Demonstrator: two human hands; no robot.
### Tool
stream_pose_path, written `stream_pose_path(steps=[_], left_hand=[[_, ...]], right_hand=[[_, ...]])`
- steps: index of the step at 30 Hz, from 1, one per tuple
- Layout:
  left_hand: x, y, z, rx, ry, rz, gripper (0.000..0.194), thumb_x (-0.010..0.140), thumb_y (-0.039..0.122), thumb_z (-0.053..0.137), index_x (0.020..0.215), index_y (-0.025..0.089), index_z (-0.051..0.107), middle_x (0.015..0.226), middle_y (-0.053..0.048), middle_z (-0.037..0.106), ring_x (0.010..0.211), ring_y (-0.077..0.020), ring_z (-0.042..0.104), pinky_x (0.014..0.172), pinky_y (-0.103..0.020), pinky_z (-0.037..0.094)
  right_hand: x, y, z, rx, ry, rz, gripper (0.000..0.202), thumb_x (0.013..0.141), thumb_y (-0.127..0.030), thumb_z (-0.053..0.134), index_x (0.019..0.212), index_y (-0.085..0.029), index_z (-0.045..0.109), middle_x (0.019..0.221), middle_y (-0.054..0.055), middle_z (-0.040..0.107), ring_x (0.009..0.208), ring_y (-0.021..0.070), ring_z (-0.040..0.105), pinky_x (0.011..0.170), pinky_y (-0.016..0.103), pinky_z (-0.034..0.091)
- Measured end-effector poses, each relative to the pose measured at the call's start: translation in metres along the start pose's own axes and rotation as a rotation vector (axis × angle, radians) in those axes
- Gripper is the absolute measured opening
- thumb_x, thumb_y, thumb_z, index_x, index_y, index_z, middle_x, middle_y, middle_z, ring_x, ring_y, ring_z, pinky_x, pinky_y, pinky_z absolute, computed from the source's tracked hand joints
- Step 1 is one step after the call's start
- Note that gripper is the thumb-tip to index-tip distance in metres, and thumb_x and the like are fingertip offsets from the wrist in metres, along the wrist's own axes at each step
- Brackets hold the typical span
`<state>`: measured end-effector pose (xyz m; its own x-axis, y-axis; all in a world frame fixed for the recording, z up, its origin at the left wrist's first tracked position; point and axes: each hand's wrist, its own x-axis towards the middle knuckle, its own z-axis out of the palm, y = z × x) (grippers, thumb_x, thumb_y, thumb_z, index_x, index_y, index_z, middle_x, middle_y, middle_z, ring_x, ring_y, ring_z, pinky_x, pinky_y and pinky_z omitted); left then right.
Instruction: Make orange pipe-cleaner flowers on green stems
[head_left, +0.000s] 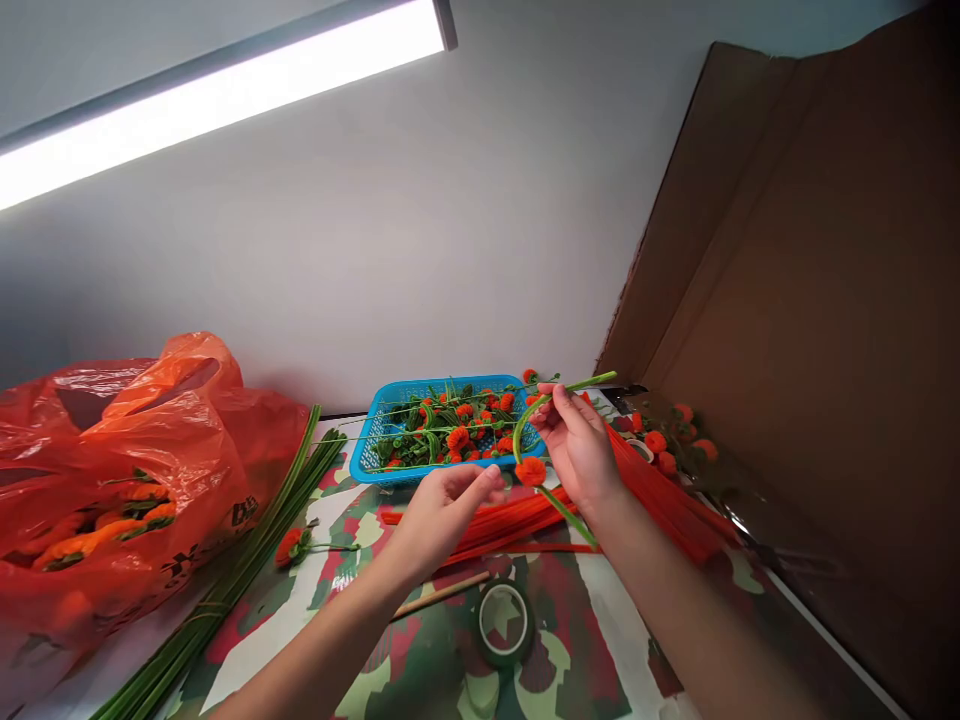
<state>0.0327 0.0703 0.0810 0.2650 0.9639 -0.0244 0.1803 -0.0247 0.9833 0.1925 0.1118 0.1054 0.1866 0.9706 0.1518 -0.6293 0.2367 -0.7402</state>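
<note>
With orange flowers [457, 438] already in the blue basket [360, 472] near the bench's [420, 665] far edge, the right hand [579, 455] pinches a green stem [518, 438] bearing one bloom [531, 472] in front of it, the left hand's [448, 508] grip unclear, red strips [664, 500] seemingly unused.

Right hand [577, 445] hides some stem [592, 381] — lamp [225, 100] cropped (left edge).

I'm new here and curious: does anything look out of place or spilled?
Nothing looks spilled. One red-orange flower lies by itself beside the green stem bundle, outside the blue basket holding many similar ones, so it looks slightly stray.
</note>
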Motion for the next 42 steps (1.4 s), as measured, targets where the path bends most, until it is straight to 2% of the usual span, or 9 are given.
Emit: stream_pose_path(steps=[3, 7, 9, 13, 17, 22, 27, 35, 42], left_hand=[[-0.003, 0.000, 0.002, -0.073, -0.109, -0.002, 0.040, 0.078, 0.048, 0.065, 0.104, 0.018, 0.065, 0.108, -0.008, 0.068, 0.102, -0.0224, 0.060, 0.088, -0.031, 0.045], [-0.004, -0.003, 0.008, -0.442, -0.319, -0.149, 0.037, 0.080, 0.049, 0.062, 0.093, 0.015, 0.065, 0.091, -0.009, 0.070, 0.085, -0.0192, 0.064, 0.081, -0.032, 0.049], [-0.002, -0.004, 0.010, -0.491, -0.226, -0.130, 0.038, 0.077, 0.051, 0.064, 0.081, 0.014, 0.064, 0.071, -0.004, 0.067, 0.067, -0.0148, 0.062, 0.071, -0.028, 0.049], [0.000, -0.001, 0.006, -0.241, -0.050, -0.018, 0.040, 0.078, 0.052, 0.061, 0.070, 0.013, 0.064, 0.053, 0.003, 0.055, 0.050, -0.0086, 0.049, 0.053, -0.020, 0.039], [-0.003, 0.007, -0.001, -0.047, -0.069, 0.091, 0.038, 0.082, 0.047, 0.057, 0.065, 0.014, 0.062, 0.050, 0.004, 0.052, 0.049, -0.0089, 0.047, 0.051, -0.020, 0.036], [-0.005, 0.014, -0.003, -0.089, -0.012, 0.138, 0.028, 0.079, 0.042, 0.063, 0.069, 0.015, 0.060, 0.061, 0.003, 0.060, 0.059, -0.0109, 0.055, 0.059, -0.021, 0.043], [-0.006, 0.016, -0.001, -0.119, 0.021, 0.099, 0.027, 0.079, 0.043, 0.063, 0.080, 0.015, 0.067, 0.073, -0.002, 0.068, 0.069, -0.0148, 0.061, 0.062, -0.022, 0.049], [-0.007, 0.025, -0.020, -0.028, -0.110, 0.034, 0.030, 0.080, 0.045, 0.061, 0.075, 0.015, 0.062, 0.063, 0.002, 0.055, 0.059, -0.0114, 0.055, 0.057, -0.022, 0.049], [-0.008, 0.031, -0.020, 0.106, -0.023, 0.140, 0.029, 0.083, 0.043, 0.057, 0.073, 0.015, 0.060, 0.059, 0.003, 0.053, 0.052, -0.0090, 0.048, 0.050, -0.019, 0.038]], right_hand=[[-0.003, 0.000, 0.003, 0.023, -0.004, 0.030, 0.027, 0.057, -0.038, 0.083, 0.072, -0.017, 0.072, 0.060, -0.003, 0.058, 0.059, 0.0064, 0.053, 0.058, 0.019, 0.050], [-0.005, 0.003, 0.004, 0.043, -0.002, 0.059, 0.029, 0.056, -0.038, 0.084, 0.072, -0.017, 0.072, 0.060, -0.003, 0.059, 0.060, 0.0066, 0.054, 0.060, 0.019, 0.050], [-0.005, 0.004, 0.003, 0.049, 0.003, 0.053, 0.030, 0.056, -0.039, 0.084, 0.073, -0.018, 0.071, 0.061, -0.004, 0.060, 0.061, 0.0065, 0.054, 0.062, 0.019, 0.050], [-0.008, 0.004, 0.002, -0.088, -0.131, 0.037, 0.025, 0.063, -0.034, 0.081, 0.082, -0.021, 0.071, 0.071, -0.004, 0.063, 0.067, 0.0075, 0.056, 0.065, 0.020, 0.049], [-0.015, 0.010, 0.002, -0.346, -0.340, 0.060, 0.020, 0.070, -0.036, 0.075, 0.082, -0.020, 0.073, 0.075, 0.000, 0.067, 0.070, 0.0106, 0.059, 0.067, 0.023, 0.048], [-0.017, 0.015, 0.001, -0.367, -0.251, 0.049, 0.021, 0.070, -0.038, 0.074, 0.076, -0.019, 0.073, 0.068, 0.000, 0.068, 0.065, 0.0113, 0.059, 0.064, 0.024, 0.048], [-0.019, 0.011, 0.003, -0.520, -0.311, 0.017, 0.023, 0.071, -0.038, 0.071, 0.066, -0.016, 0.070, 0.062, 0.002, 0.066, 0.060, 0.0127, 0.058, 0.059, 0.025, 0.047], [-0.021, 0.013, 0.003, -0.531, -0.393, 0.000, 0.021, 0.073, -0.038, 0.069, 0.073, -0.017, 0.069, 0.072, 0.002, 0.066, 0.068, 0.0135, 0.059, 0.065, 0.026, 0.048], [-0.028, 0.010, 0.007, -0.573, -0.405, -0.023, 0.022, 0.076, -0.038, 0.068, 0.069, -0.016, 0.067, 0.066, 0.001, 0.062, 0.064, 0.0125, 0.056, 0.062, 0.024, 0.047]])
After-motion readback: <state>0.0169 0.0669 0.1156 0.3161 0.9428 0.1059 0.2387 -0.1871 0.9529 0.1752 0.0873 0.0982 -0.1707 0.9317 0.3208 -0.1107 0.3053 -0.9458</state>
